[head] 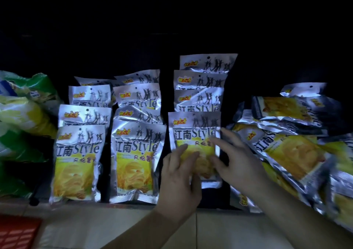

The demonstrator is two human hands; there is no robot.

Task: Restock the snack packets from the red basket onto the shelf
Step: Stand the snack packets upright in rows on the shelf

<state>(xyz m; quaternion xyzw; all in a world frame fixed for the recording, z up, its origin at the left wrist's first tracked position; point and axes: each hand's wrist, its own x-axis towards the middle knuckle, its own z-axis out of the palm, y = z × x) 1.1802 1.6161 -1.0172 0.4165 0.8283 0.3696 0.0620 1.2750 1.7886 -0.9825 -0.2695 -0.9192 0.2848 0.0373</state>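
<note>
Red mesh of the basket peeks in at the far lower left, well away from both hands, and beside it green-and-yellow bags slump on the shelf. Moving right, two tidy rows of silver-and-yellow crisp packets stand upright, then the third row, and that is where the action is. Its front packet stands with its long axis vertical, directly ahead of the fingertips. The left hand lies flat on the packet's lower face, fingers spread and loose, pressing rather than gripping. The right hand comes in from the packet's right edge, fingers splayed and unclenched, touching the foil near the printed title. Both hands look equally near; nothing is actually pinched. My read: they are squaring this packet upright against the ones behind. Further right of the right hand, a loose pile of packets lies tumbled on its side, unsorted. The shelf floor is dark, the recess behind almost black, with pale floor tiles below.
</note>
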